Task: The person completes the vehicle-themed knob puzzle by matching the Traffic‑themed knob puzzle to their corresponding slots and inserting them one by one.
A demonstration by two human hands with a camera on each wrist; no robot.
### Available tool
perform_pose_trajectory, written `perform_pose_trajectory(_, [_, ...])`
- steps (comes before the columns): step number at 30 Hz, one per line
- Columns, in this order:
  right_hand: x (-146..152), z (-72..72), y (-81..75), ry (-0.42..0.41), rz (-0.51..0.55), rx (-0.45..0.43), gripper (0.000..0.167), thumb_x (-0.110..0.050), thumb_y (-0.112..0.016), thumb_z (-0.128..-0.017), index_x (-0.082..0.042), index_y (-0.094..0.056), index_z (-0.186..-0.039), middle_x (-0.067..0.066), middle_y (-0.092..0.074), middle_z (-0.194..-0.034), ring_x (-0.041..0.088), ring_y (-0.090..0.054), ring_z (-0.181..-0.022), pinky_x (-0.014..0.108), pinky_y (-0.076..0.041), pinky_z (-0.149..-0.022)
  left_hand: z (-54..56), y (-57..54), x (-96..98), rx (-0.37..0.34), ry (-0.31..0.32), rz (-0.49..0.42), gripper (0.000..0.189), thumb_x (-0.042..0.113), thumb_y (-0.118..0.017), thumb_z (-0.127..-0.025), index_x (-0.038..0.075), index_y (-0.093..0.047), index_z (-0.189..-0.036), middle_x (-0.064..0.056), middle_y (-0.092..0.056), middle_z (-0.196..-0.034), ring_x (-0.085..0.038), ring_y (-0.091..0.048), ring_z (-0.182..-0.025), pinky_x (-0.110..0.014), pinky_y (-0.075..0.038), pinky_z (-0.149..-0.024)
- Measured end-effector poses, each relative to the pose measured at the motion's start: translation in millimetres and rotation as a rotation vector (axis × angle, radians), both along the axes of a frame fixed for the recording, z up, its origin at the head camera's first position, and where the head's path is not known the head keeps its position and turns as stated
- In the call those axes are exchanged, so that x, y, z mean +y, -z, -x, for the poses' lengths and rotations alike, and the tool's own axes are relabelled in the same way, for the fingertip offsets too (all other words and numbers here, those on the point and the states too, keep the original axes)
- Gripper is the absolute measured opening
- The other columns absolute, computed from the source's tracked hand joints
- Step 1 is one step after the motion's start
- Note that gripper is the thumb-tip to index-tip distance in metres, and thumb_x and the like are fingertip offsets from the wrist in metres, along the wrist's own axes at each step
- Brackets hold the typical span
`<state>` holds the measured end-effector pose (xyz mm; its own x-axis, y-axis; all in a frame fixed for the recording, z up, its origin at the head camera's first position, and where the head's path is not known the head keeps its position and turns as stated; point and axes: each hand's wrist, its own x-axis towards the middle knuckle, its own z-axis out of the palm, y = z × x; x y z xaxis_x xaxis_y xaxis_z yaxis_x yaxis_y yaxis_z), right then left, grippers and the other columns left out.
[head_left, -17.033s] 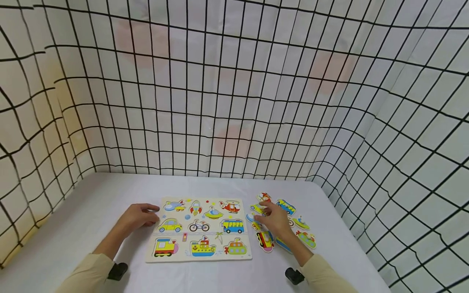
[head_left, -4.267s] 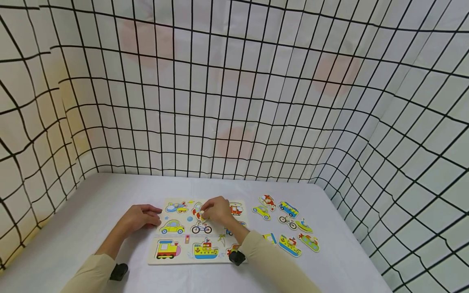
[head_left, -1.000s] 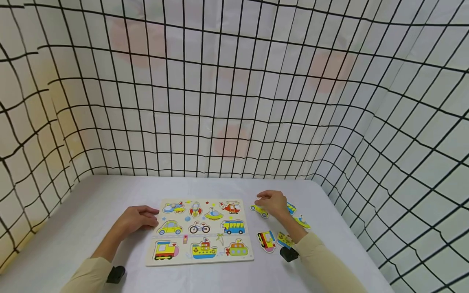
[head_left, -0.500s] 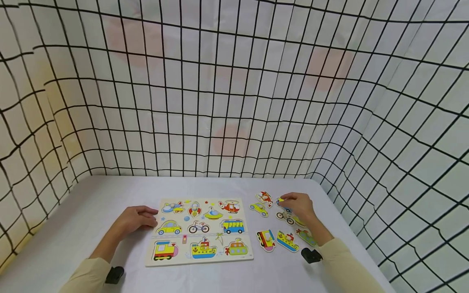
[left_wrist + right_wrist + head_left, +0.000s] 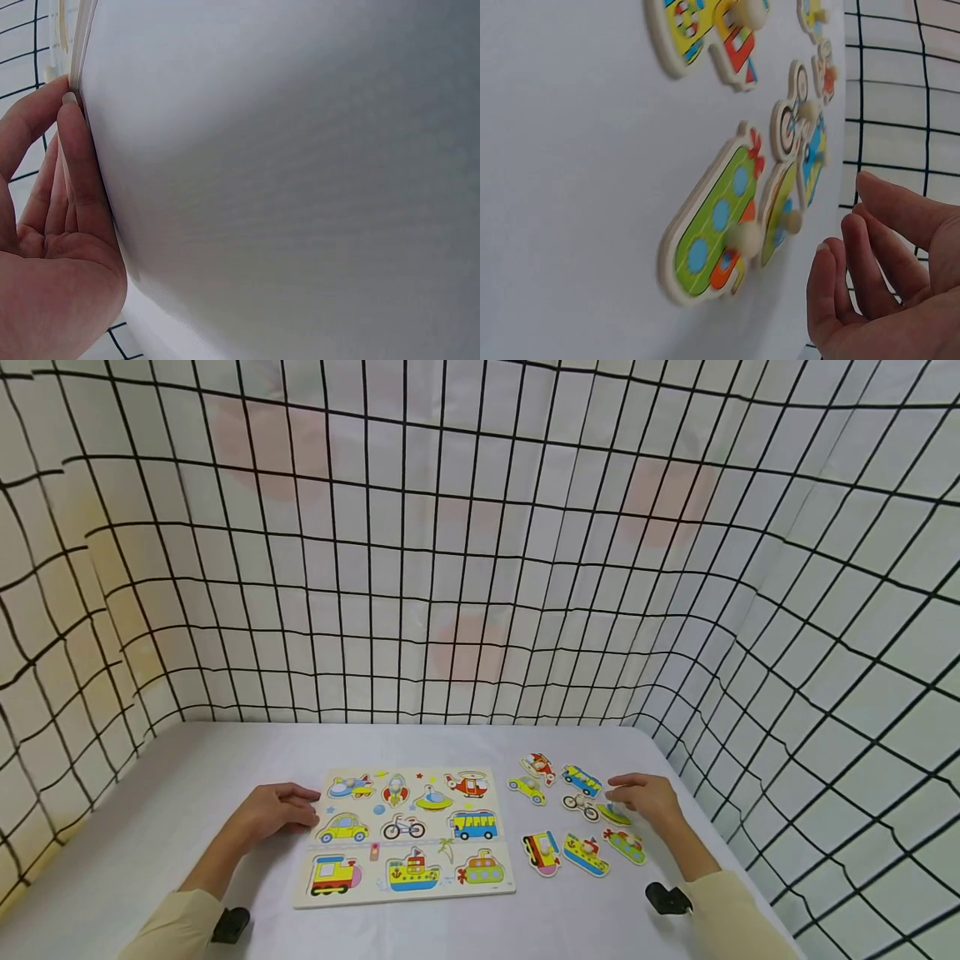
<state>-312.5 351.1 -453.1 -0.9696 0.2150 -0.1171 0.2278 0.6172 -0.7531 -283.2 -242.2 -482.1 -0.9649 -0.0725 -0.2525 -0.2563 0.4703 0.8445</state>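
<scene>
My right hand (image 5: 648,802) hovers with loosely bent fingers by the flying-saucer puzzle piece (image 5: 612,814). Nothing is between its fingers; the right wrist view shows thumb and fingertips apart, beside the saucer's wooden knob (image 5: 791,221). Close by lie a bus piece (image 5: 581,781), a bicycle piece (image 5: 580,807) and a submarine piece (image 5: 626,847). My left hand (image 5: 273,810) rests on the table, its fingertips touching the left edge of the wooden puzzle board (image 5: 405,897). On the board, an airplane (image 5: 350,787) and a rocket (image 5: 394,791) appear in the top row.
Left of the right hand lie the helicopter piece (image 5: 537,767), car piece (image 5: 527,790), train piece (image 5: 542,853) and ship piece (image 5: 586,855). Black netting (image 5: 465,568) over white cloth surrounds the table's back and sides.
Since the early frame, the airplane piece has left the loose group; the rocket piece, held over the board later, has been let go. My empty right hand has just moved right, past the bus piece.
</scene>
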Motion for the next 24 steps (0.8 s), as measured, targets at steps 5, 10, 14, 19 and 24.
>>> perform_pose_trajectory(5, [11.1, -0.6, 8.2, 0.001, 0.022, -0.035, 0.038, -0.021, -0.075, -0.088, -0.002, -0.072, -0.120, 0.015, -0.073, -0.117, 0.023, -0.064, -0.101, 0.035, -0.055, -0.084, -0.7, 1.7, -2.3, 0.001, 0.000, -0.002, 0.050, 0.013, -0.083, -0.081, -0.004, -0.066, -0.126, -0.004, -0.074, -0.085, -0.019, -0.065, -0.074, -0.027, -0.054, -0.069])
perform_pose_trajectory(10, [17.4, -0.6, 17.1, 0.008, 0.045, -0.079, 0.033, -0.018, -0.076, -0.085, -0.004, -0.075, -0.115, 0.010, -0.076, -0.111, 0.020, -0.063, -0.093, 0.029, -0.049, -0.075, -1.7, 3.8, -3.3, 0.003, -0.004, 0.002, 0.050, 0.014, -0.083, -0.082, -0.003, -0.066, -0.126, -0.003, -0.074, -0.085, -0.019, -0.065, -0.074, -0.027, -0.053, -0.068])
perform_pose_trajectory(14, [18.8, -1.2, 23.0, 0.023, 0.052, -0.099, 0.032, -0.018, -0.078, -0.084, -0.006, -0.076, -0.113, 0.010, -0.076, -0.111, 0.020, -0.061, -0.091, 0.029, -0.046, -0.073, -2.9, 3.0, -2.9, 0.009, 0.002, 0.002, 0.050, 0.014, -0.083, -0.082, -0.003, -0.066, -0.126, -0.003, -0.074, -0.085, -0.018, -0.065, -0.073, -0.027, -0.053, -0.068])
perform_pose_trajectory(19, [18.1, -4.3, 24.3, 0.024, 0.031, -0.089, 0.032, -0.019, -0.078, -0.085, -0.005, -0.076, -0.113, 0.013, -0.074, -0.113, 0.023, -0.058, -0.093, 0.031, -0.044, -0.074, -2.8, 1.2, -1.7, 0.011, -0.001, 0.002, 0.050, 0.014, -0.083, -0.082, -0.003, -0.066, -0.126, -0.003, -0.074, -0.085, -0.018, -0.065, -0.073, -0.028, -0.053, -0.068])
perform_pose_trajectory(24, [17.1, -5.2, 25.8, 0.022, 0.019, -0.073, 0.031, -0.018, -0.077, -0.086, -0.004, -0.076, -0.114, 0.014, -0.073, -0.117, 0.023, -0.059, -0.097, 0.029, -0.045, -0.074, -1.1, 1.1, -1.2, 0.009, -0.005, 0.006, 0.050, 0.014, -0.082, -0.082, -0.002, -0.066, -0.126, -0.004, -0.074, -0.087, -0.018, -0.065, -0.074, -0.027, -0.053, -0.068])
